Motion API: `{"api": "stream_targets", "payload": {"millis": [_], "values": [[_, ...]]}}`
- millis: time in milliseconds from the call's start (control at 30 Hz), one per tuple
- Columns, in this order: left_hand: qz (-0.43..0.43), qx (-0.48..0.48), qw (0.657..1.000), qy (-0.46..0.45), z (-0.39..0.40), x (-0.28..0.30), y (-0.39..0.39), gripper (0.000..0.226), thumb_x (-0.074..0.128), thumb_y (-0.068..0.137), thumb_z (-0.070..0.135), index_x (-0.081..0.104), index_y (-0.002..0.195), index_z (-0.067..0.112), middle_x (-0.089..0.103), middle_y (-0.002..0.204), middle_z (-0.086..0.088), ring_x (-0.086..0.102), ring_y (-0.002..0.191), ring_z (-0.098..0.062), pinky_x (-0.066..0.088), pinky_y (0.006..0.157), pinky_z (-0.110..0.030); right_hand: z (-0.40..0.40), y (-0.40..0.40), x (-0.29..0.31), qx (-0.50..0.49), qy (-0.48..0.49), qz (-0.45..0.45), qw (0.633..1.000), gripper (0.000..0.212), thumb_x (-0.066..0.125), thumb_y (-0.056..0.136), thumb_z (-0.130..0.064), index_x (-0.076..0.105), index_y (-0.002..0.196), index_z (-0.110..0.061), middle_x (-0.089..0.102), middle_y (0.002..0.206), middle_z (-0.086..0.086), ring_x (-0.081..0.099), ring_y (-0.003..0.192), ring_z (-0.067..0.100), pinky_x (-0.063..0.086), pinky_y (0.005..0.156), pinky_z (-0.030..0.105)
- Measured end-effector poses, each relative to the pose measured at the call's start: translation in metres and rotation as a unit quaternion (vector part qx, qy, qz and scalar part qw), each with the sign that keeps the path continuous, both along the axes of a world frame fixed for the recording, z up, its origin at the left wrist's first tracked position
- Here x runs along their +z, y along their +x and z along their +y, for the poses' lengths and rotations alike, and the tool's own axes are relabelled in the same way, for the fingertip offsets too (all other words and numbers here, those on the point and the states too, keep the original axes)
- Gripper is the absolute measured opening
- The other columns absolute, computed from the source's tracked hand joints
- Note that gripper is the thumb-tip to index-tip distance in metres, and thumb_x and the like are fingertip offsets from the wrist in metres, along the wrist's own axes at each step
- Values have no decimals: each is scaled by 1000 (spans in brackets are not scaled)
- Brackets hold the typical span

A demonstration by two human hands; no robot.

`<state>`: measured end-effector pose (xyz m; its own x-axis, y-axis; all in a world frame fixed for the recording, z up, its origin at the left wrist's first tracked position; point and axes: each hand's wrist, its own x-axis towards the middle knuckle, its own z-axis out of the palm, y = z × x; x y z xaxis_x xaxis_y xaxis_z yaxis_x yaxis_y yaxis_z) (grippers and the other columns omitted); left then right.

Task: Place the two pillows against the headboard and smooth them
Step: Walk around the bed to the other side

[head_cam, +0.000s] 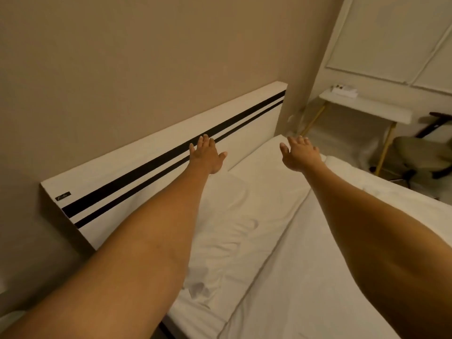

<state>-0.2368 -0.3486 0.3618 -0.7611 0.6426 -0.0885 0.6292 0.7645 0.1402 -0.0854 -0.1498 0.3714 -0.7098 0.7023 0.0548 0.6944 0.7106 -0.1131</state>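
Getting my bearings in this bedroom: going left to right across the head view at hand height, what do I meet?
Headboard → left hand → far pillow → right hand → chair.

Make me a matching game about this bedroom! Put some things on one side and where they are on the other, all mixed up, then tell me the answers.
Things:
1. left hand
2. right hand
3. near pillow
4. small white shelf

Places:
A. against the far wall, beside the bed
B. open, reaching over the far pillow
C. lying flat and wrinkled along the headboard
D. open, in front of the black stripes

Pairs: 1-D, 2-B, 3-C, 4-A
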Motion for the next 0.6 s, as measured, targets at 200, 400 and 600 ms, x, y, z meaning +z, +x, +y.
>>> {"api": "stream_targets", "payload": {"millis": [200,400,600], "values": [[19,-77,997,-5,23,22,25,73,23,102,49,1,156,4,-6,164,-13,-5,152,-26,3,121,-49,-3,51,25,-70,7,10,997,62,19,100,-50,17,154,-18,13,162,12,7,151,30,11,119,53],[25,-148,989,1,41,27,56,72,23,102,48,1,156,5,-6,164,-13,-6,152,-27,2,121,-49,-9,100,29,-131,10,11,991,63,19,100,-50,16,154,-19,12,162,13,7,151,31,12,119,54],[21,-207,978,-12,55,24,90,72,24,102,49,2,156,6,-5,164,-12,-4,152,-27,2,121,-49,-25,154,29,-198,12,11,980,62,18,100,-49,15,155,-20,13,162,12,9,150,30,12,119,52]]}}
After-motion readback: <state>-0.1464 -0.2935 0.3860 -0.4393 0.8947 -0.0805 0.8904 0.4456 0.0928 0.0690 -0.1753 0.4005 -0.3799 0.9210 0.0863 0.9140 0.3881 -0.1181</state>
